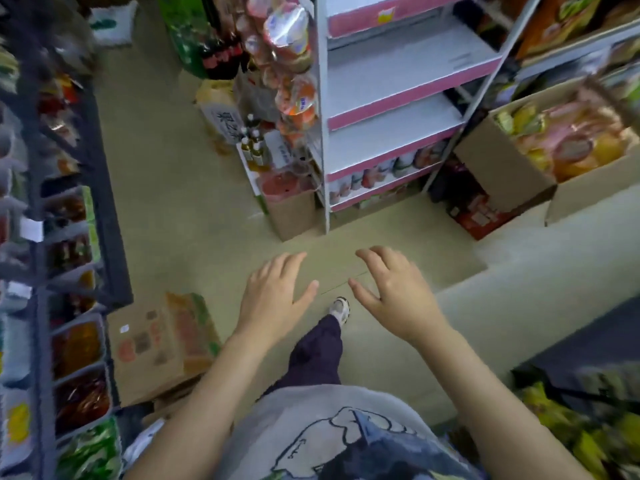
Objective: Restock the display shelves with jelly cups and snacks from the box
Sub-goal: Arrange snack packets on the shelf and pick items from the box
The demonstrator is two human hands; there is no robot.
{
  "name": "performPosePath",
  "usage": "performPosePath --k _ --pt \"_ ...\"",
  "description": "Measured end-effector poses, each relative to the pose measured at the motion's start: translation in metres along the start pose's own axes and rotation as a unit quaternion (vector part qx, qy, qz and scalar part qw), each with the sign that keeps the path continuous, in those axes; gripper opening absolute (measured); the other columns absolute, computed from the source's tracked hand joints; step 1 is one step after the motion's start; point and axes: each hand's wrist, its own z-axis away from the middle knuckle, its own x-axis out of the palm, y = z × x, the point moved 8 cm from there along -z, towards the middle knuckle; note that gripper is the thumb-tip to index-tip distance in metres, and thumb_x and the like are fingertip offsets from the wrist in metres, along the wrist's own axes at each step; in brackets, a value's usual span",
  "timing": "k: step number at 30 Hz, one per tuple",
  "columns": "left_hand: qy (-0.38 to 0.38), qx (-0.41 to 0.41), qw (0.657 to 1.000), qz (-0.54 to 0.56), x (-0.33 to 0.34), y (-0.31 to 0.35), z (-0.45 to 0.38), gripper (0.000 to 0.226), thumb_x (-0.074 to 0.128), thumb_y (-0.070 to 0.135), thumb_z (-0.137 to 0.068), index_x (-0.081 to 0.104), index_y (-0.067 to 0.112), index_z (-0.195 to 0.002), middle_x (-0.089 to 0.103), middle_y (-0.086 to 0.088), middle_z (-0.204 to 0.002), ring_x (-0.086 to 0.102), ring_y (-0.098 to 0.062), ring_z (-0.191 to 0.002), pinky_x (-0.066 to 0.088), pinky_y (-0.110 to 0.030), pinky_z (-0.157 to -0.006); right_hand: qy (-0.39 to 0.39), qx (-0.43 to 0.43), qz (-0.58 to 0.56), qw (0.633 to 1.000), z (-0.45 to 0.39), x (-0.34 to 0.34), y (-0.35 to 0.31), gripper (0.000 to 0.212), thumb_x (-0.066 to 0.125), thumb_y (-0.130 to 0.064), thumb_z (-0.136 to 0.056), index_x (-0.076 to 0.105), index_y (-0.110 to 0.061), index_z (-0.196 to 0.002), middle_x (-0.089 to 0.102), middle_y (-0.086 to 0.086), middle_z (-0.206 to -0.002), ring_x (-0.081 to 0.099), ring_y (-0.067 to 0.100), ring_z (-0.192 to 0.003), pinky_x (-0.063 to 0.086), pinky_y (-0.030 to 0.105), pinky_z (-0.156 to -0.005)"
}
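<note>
Both of my hands hover over the floor, empty. My left hand point(275, 289) has straight spread fingers; my right hand point(391, 289) has loosely bent fingers. Ahead stands a white display stand with pink-edged shelves point(398, 109); its upper shelves are bare, and the lowest tiers hold a row of jelly cups point(391, 171). To the right, an open cardboard box point(512, 174) sits at an angle, filled with orange, pink and yellow snack packs point(568, 140). Bagged jelly cups point(294, 64) hang at the stand's left side.
A dark rack of packaged foods point(76, 306) lines the left of the aisle. A flat printed carton point(162, 344) lies on the floor near it. Bottles point(252, 147) and small boxes crowd the stand's left foot. Red cartons point(478, 213) sit under the snack box.
</note>
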Motion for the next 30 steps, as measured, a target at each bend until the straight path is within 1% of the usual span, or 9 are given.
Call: performPosePath --k 3,6,10,14,16,18,23,27,30 --pt "-0.018 0.054 0.998 0.013 0.006 0.041 -0.1 0.082 0.013 0.066 -0.085 0.04 0.022 -0.149 0.044 -0.001 -0.15 0.04 -0.022 -0.137 0.034 -0.037 -0.106 0.0 0.064 0.02 0.998 -0.049 -0.023 0.066 0.058 0.039 -0.054 -0.091 0.058 -0.013 -0.127 0.06 0.008 -0.116 0.06 0.032 -0.1 0.049 0.04 -0.08" --pt "-0.051 0.128 0.99 0.007 0.007 0.099 -0.192 0.08 0.013 0.066 -0.086 0.038 0.023 -0.15 0.042 0.002 -0.15 0.038 -0.019 -0.138 0.031 -0.037 -0.11 0.007 0.133 0.03 0.991 -0.081 -0.058 0.127 0.055 0.042 -0.053 -0.094 0.056 -0.015 -0.131 0.059 0.007 -0.121 0.058 0.03 -0.107 0.048 0.041 -0.086" --pt "-0.094 0.237 0.967 -0.016 0.01 0.202 -0.292 0.06 0.034 0.055 -0.1 0.035 0.023 -0.151 0.038 0.002 -0.154 0.034 -0.02 -0.142 0.026 -0.038 -0.113 0.05 0.234 0.02 0.971 -0.097 -0.109 0.213 0.051 0.049 -0.048 -0.096 0.053 -0.015 -0.135 0.057 0.007 -0.128 0.054 0.028 -0.115 0.046 0.041 -0.093" --pt "-0.118 0.332 0.935 -0.034 0.027 0.309 -0.364 0.06 0.035 0.054 -0.099 0.038 0.022 -0.15 0.041 0.0 -0.152 0.037 -0.021 -0.14 0.029 -0.037 -0.111 0.09 0.338 -0.003 0.937 -0.094 -0.138 0.309 0.054 0.049 -0.049 -0.097 0.05 -0.016 -0.14 0.054 0.005 -0.132 0.052 0.025 -0.119 0.046 0.04 -0.097" --pt "-0.13 0.359 0.923 -0.051 0.044 0.357 -0.395 0.058 0.039 0.051 -0.101 0.037 0.021 -0.151 0.039 -0.001 -0.154 0.035 -0.02 -0.141 0.029 -0.036 -0.111 0.104 0.364 -0.017 0.925 -0.097 -0.148 0.358 0.056 0.047 -0.05 -0.097 0.049 -0.015 -0.141 0.055 0.006 -0.131 0.052 0.025 -0.118 0.046 0.039 -0.096" --pt "-0.136 0.372 0.917 -0.051 0.058 0.402 -0.426 0.057 0.041 0.05 -0.101 0.038 0.021 -0.151 0.039 0.0 -0.155 0.034 -0.019 -0.142 0.028 -0.035 -0.111 0.113 0.374 -0.025 0.92 -0.107 -0.161 0.405 0.056 0.047 -0.049 -0.097 0.049 -0.015 -0.141 0.055 0.007 -0.13 0.052 0.025 -0.118 0.046 0.038 -0.096" --pt "-0.152 0.357 0.92 -0.056 0.084 0.497 -0.497 0.063 0.031 0.057 -0.097 0.041 0.023 -0.149 0.042 0.004 -0.152 0.037 -0.017 -0.139 0.03 -0.035 -0.111 0.132 0.389 -0.066 0.909 -0.136 -0.211 0.531 0.052 0.05 -0.046 -0.098 0.049 -0.016 -0.141 0.053 0.004 -0.132 0.05 0.023 -0.121 0.043 0.036 -0.098" --pt "-0.159 0.339 0.926 -0.055 0.104 0.55 -0.562 0.06 0.035 0.055 -0.098 0.041 0.023 -0.148 0.044 0.004 -0.151 0.038 -0.017 -0.138 0.034 -0.039 -0.111 0.094 0.379 -0.056 0.919 -0.171 -0.243 0.623 0.053 0.05 -0.046 -0.098 0.047 -0.016 -0.142 0.052 0.005 -0.133 0.049 0.025 -0.121 0.045 0.04 -0.097" --pt "-0.172 0.315 0.933 -0.04 0.124 0.578 -0.611 0.058 0.04 0.051 -0.1 0.04 0.022 -0.149 0.043 0.003 -0.152 0.037 -0.018 -0.14 0.034 -0.04 -0.112 0.059 0.397 -0.065 0.914 -0.196 -0.251 0.68 0.056 0.048 -0.049 -0.098 0.043 -0.018 -0.145 0.05 0.005 -0.136 0.048 0.025 -0.122 0.046 0.041 -0.098"
